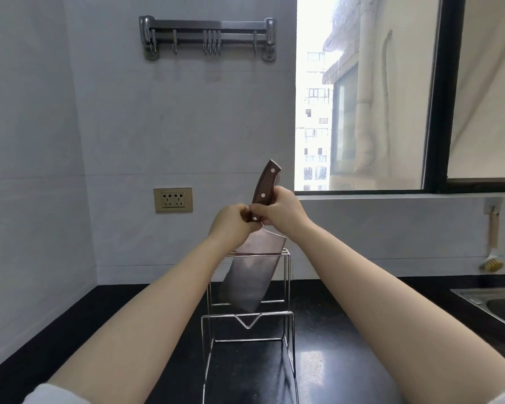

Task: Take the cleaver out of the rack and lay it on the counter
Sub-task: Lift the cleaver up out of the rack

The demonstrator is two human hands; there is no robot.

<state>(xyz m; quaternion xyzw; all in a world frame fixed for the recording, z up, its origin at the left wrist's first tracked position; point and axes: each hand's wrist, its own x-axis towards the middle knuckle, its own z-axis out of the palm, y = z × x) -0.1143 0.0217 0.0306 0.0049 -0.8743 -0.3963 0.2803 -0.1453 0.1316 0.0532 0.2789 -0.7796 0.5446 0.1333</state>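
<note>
Both the left hand (231,225) and right hand (280,211) grip the cleaver (252,275) by its brown riveted handle. Its broad steel blade stands tilted in the wire rack (287,287).

White wall (187,135), bright window (362,97)

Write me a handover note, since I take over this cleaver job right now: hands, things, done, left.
Left hand: grip shut on the lower cleaver handle.
Right hand: grip shut on the handle just above.
Cleaver blade: tilted, upper part raised above the wire rack, lower part inside it.
Done: handle grasped, blade partly lifted.
Left: draw the blade clear, lay it on the black counter.
</note>
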